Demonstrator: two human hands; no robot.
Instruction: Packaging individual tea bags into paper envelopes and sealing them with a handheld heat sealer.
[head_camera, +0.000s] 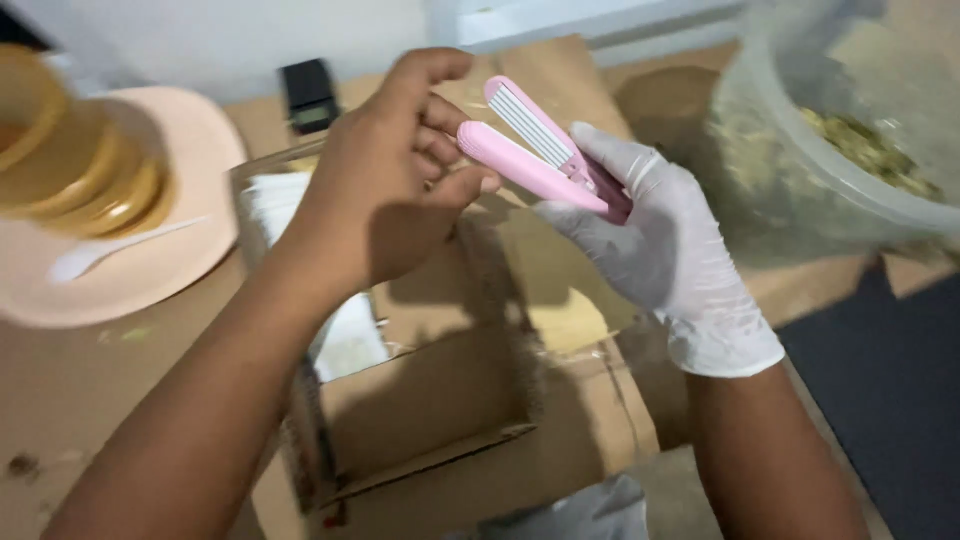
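Both hands pinch a pink crimping tool (540, 150) above cardboard-covered table (70, 390), white wall behind.

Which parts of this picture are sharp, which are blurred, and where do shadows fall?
Head view: the pink clamp and both hands, bare left hand and gloved right hand, are fairly sharp; the stacked rings on the pink plate smear with blur; the plastic bowl looks soft; the hands cast dark shadows on the cardboard.
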